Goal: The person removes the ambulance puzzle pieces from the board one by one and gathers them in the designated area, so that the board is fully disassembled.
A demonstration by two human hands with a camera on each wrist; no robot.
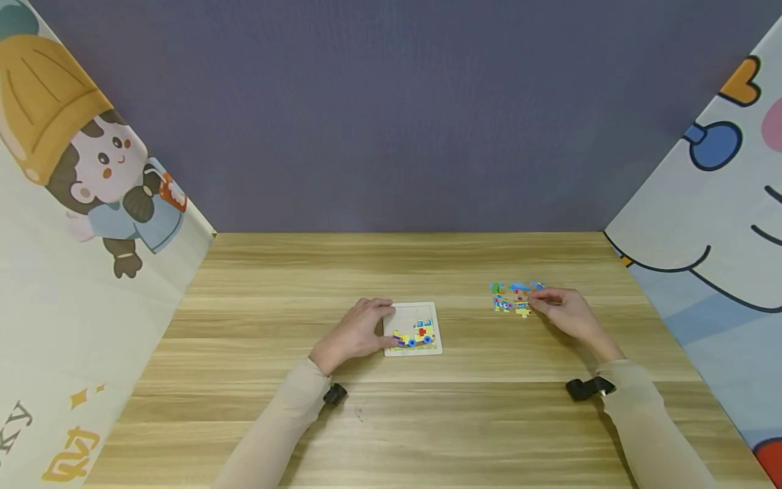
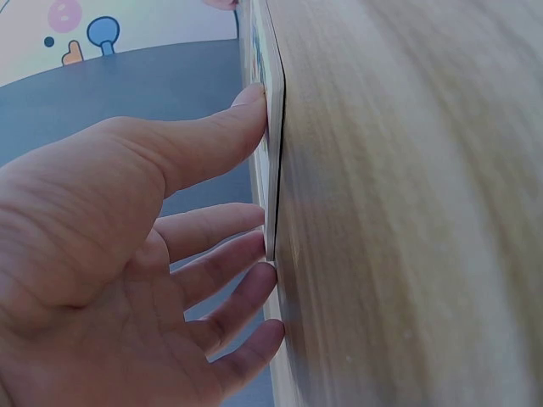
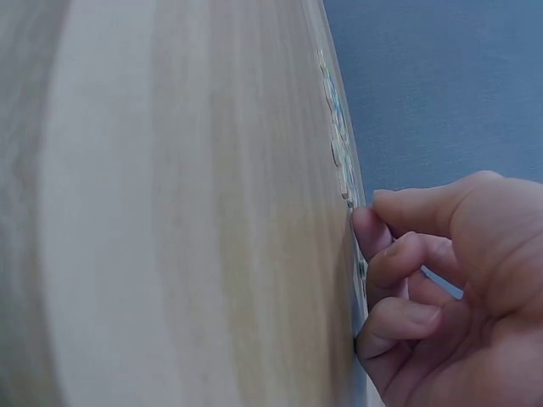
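Observation:
A square puzzle board [image 1: 411, 310] with a pale frame lies on the wooden table, its lower part filled with pieces that show a yellow and blue vehicle. At its left side is my left hand [image 1: 360, 329], thumb resting on the lower left of the board and the other fingers extended along the upper left edge; the left wrist view shows these fingertips right at the rim. Several loose, colourful puzzle pieces [image 1: 502, 303] lie to the right. At their right end my right hand [image 1: 568, 314] pinches a piece between thumb and forefinger, mostly hidden by the fingertips.
The wooden table [image 1: 464, 421] meets a dark blue-grey wall [image 1: 391, 122] behind. White panels with cartoon prints stand left [image 1: 55, 285] and right [image 1: 678, 224]. A black wrist camera [image 1: 335, 394] is worn on the left wrist, another black camera [image 1: 583, 388] on the right.

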